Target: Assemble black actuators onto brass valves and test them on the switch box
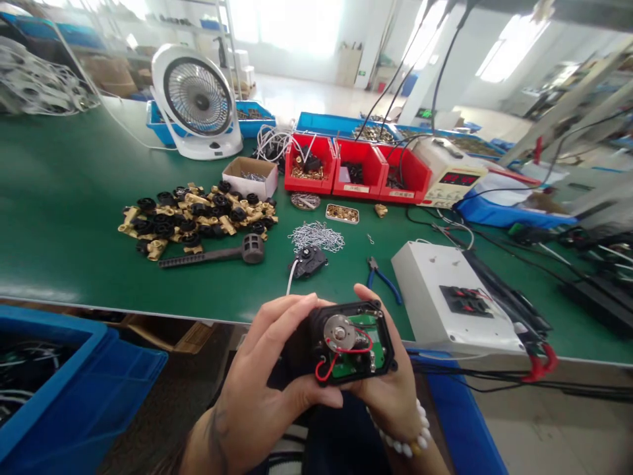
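- Left hand and right hand both grip the open black housing, at six o'clock near the green bench.
- Best keep fingers on its walls, clear of the red wires (a snagged loop could strain a joint).
- Pliers lie at one o'clock from it.

No readable text, blurred red digits on power supply, illegible labels on red bins

Matt plastic housing, shiny metal motor, smooth glossy tabletop, red plastic bins, brassy metal fittings
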